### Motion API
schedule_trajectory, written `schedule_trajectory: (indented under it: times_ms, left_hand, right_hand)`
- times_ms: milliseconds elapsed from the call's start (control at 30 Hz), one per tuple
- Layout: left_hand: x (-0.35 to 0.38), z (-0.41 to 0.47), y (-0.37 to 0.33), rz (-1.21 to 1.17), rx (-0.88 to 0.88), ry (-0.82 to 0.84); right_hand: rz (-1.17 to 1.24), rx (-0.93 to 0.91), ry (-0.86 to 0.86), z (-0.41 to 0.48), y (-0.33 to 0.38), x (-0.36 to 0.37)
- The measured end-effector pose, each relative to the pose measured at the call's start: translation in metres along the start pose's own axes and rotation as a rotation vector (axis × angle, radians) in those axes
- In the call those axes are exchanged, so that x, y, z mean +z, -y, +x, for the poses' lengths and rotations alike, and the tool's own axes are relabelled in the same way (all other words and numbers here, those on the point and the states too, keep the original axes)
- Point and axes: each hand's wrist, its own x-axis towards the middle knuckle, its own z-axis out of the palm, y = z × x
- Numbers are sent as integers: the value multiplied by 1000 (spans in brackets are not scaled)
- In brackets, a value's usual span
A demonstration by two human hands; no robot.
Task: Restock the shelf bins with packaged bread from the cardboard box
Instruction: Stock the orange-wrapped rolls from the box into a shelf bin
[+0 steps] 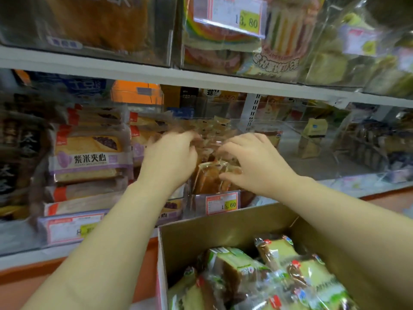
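Two hands reach into the clear shelf bin. The right hand curls spread fingers round the crinkled film of a brown bread pack; the left hand is blurred, so I cannot tell its hold. More green-labelled packs fill the cardboard box below. These look light, soft and slippery, so they are best held by the sides, unsqueezed.

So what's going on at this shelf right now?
A person is restocking a shop shelf. Both hands are in the clear bin above the 15.60 price tag. The right hand grips clear-wrapped bread packets, and the blurred left hand is against them. The cardboard box below holds green-labelled bread packs.
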Motion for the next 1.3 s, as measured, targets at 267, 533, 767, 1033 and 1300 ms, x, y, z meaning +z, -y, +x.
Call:
schedule_trajectory:
  times_ms: [267, 533, 767, 1033, 1300]
  left_hand:
    - [29, -79, -45, 80, 174, 99]
    - [54, -86, -57, 176, 238, 179]
    - [61, -88, -55, 187, 209, 227]
    - [61, -79, -46, 150, 187, 192]
    - [48, -61, -30, 188, 104, 82]
  right_hand:
    - [188, 117, 362, -151, -25, -16]
    - [264, 143, 988, -225, -52, 11]
    - [247, 10, 1242, -226, -36, 47]
    - [235, 35, 1136, -229, -38, 54]
    - [382, 249, 656, -175, -52, -19]
